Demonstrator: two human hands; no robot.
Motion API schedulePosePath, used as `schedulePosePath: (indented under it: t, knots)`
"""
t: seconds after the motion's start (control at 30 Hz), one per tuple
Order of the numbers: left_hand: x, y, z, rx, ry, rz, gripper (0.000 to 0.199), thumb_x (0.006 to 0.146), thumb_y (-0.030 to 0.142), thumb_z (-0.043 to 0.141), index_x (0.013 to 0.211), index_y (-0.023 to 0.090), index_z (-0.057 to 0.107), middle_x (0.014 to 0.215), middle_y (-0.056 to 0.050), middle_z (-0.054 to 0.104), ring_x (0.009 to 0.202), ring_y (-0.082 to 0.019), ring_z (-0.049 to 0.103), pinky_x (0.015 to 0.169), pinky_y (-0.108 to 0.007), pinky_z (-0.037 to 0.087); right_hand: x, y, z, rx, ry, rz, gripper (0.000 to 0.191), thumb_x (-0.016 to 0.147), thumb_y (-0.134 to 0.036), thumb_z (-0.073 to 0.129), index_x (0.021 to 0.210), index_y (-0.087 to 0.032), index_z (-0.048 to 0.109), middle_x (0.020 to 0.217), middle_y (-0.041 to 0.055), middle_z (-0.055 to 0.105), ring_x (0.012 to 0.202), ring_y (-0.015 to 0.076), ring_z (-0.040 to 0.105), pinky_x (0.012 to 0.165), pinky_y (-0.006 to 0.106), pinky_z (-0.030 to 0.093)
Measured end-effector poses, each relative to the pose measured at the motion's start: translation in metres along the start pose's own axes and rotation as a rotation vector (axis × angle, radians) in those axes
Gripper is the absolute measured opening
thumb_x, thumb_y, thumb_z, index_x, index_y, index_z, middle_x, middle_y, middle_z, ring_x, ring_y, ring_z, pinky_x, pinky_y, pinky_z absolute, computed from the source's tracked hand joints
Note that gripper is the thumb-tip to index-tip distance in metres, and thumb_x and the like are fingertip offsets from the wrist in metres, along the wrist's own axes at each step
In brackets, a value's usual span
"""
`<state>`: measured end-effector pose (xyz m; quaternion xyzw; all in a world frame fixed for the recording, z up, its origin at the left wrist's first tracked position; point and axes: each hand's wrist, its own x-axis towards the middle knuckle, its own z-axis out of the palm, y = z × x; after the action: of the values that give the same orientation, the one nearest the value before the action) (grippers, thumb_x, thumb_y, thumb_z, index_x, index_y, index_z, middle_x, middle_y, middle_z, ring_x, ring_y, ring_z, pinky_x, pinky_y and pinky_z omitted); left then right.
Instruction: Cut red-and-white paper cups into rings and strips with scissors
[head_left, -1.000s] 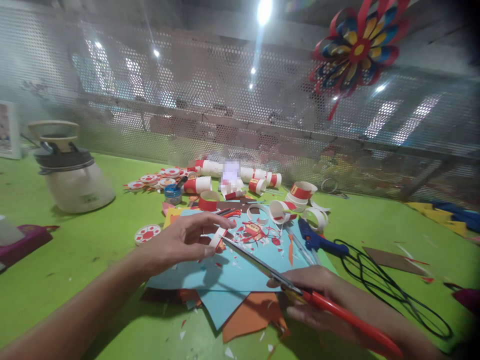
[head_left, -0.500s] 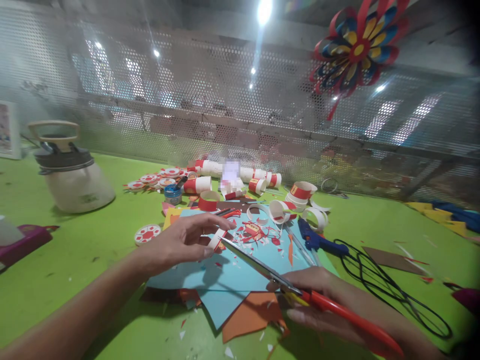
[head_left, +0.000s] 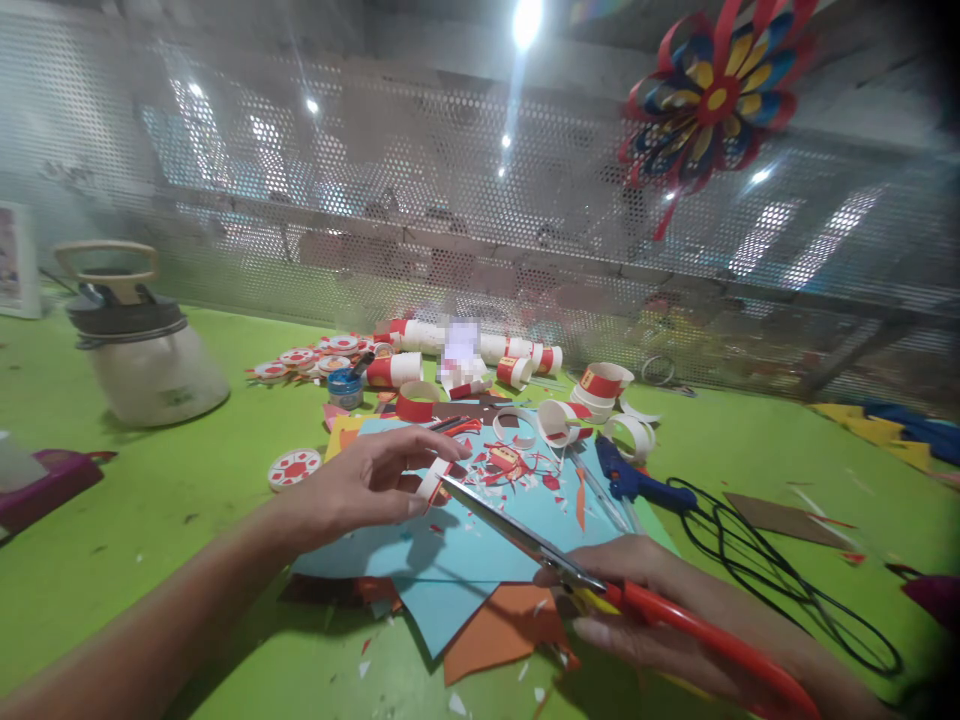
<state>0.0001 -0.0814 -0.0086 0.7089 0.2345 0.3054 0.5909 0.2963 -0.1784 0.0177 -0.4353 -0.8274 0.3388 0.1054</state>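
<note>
Between the fingertips of my left hand (head_left: 375, 475) is a small white and red piece of paper cup (head_left: 433, 482), held above a light blue paper sheet (head_left: 360, 550). My right hand (head_left: 637, 600) grips scissors with red handles (head_left: 705, 630). Their metal blades point up and left, and the tips meet the edge of the piece. Whether the blades are fully closed is hard to tell. Red and white scraps (head_left: 510, 465) lie scattered on the blue sheet beyond the blades.
On the green table, a glue gun (head_left: 637, 480) with a looped black cord lies to the right. Cut paper cups (head_left: 600, 390) stand behind the sheet. A blue paint jar (head_left: 346, 388) and a large kettle (head_left: 146, 350) are at the left. Orange paper (head_left: 502, 630) lies in front.
Hardly anything differs. The scissor handles in my right hand have shifted slightly down and right, while my left hand and the piece stay nearly still.
</note>
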Motion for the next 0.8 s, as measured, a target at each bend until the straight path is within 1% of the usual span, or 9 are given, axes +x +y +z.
schedulePosePath:
  t: [0.1,0.17,0.27,0.33,0.47,0.57,0.67,0.73,0.8]
  knots:
    - [0.000,-0.001,0.000,-0.044,-0.013,-0.013,0.037,0.080,0.026,0.067,0.116,0.023,0.059,0.124,-0.008,0.056,0.104,-0.022,0.056,0.085,-0.036,0.049,-0.001,0.001,0.002,-0.007,-0.014,0.058,0.031,0.096,-0.043,0.047,0.103,-0.022,0.068,0.083,0.0038,0.068,0.074,0.0164,0.062,0.062,0.024,0.049]
    - [0.000,0.000,0.000,-0.038,-0.016,-0.018,0.038,0.079,0.027,0.069,0.116,0.023,0.059,0.124,-0.009,0.056,0.105,-0.023,0.056,0.086,-0.037,0.048,0.000,0.004,0.004,-0.016,-0.003,0.080,0.031,0.096,-0.044,0.046,0.105,-0.022,0.066,0.088,0.0035,0.068,0.076,0.0160,0.061,0.063,0.023,0.047]
    - [0.000,0.002,0.000,-0.019,-0.019,-0.022,0.038,0.079,0.028,0.070,0.115,0.023,0.060,0.124,-0.009,0.056,0.109,-0.025,0.055,0.089,-0.039,0.048,0.003,0.007,0.006,-0.035,-0.008,0.042,0.030,0.097,-0.043,0.045,0.091,-0.019,0.062,0.078,0.0004,0.061,0.069,0.0137,0.054,0.060,0.022,0.042]
    - [0.000,0.002,0.001,-0.023,-0.026,-0.027,0.039,0.078,0.029,0.070,0.116,0.023,0.061,0.121,-0.009,0.058,0.107,-0.024,0.056,0.088,-0.038,0.048,0.004,0.007,0.005,-0.032,-0.027,0.012,0.030,0.097,-0.042,0.044,0.084,-0.018,0.058,0.074,-0.0007,0.058,0.067,0.0130,0.051,0.059,0.022,0.039]
    - [-0.001,-0.001,0.000,-0.029,-0.021,-0.029,0.040,0.079,0.029,0.070,0.117,0.024,0.061,0.110,-0.008,0.064,0.100,-0.023,0.059,0.085,-0.037,0.049,0.006,0.007,0.004,-0.030,-0.020,-0.005,0.029,0.098,-0.039,0.043,0.085,-0.018,0.057,0.074,-0.0012,0.056,0.066,0.0120,0.049,0.058,0.022,0.037]
    - [-0.001,-0.004,-0.002,-0.068,0.001,-0.031,0.042,0.079,0.028,0.070,0.119,0.024,0.060,0.109,-0.008,0.065,0.098,-0.023,0.061,0.085,-0.038,0.050,0.004,0.009,0.003,-0.022,-0.017,-0.009,0.026,0.098,-0.038,0.043,0.096,-0.019,0.061,0.076,-0.0002,0.059,0.066,0.0128,0.052,0.059,0.022,0.041]
    - [-0.001,-0.003,-0.004,-0.096,0.024,-0.026,0.043,0.077,0.028,0.072,0.118,0.023,0.060,0.115,-0.010,0.064,0.100,-0.025,0.062,0.085,-0.039,0.050,0.001,0.009,0.003,-0.028,0.022,0.020,0.027,0.095,-0.039,0.048,0.113,-0.023,0.061,0.094,0.0038,0.066,0.084,0.0180,0.061,0.072,0.026,0.047]
    - [-0.001,-0.001,-0.005,-0.102,0.070,-0.015,0.044,0.076,0.027,0.074,0.117,0.022,0.059,0.118,-0.011,0.063,0.105,-0.026,0.060,0.087,-0.040,0.050,0.000,0.005,0.002,-0.024,0.035,0.030,0.027,0.095,-0.040,0.049,0.114,-0.025,0.062,0.101,0.0042,0.068,0.089,0.0195,0.062,0.076,0.027,0.048]
    - [-0.001,0.002,-0.004,-0.112,0.133,-0.004,0.048,0.074,0.027,0.076,0.118,0.022,0.058,0.122,-0.011,0.062,0.110,-0.028,0.059,0.089,-0.042,0.050,0.002,-0.002,0.002,0.007,0.025,0.026,0.026,0.097,-0.040,0.045,0.111,-0.027,0.062,0.099,0.0027,0.068,0.086,0.0183,0.062,0.074,0.027,0.049]
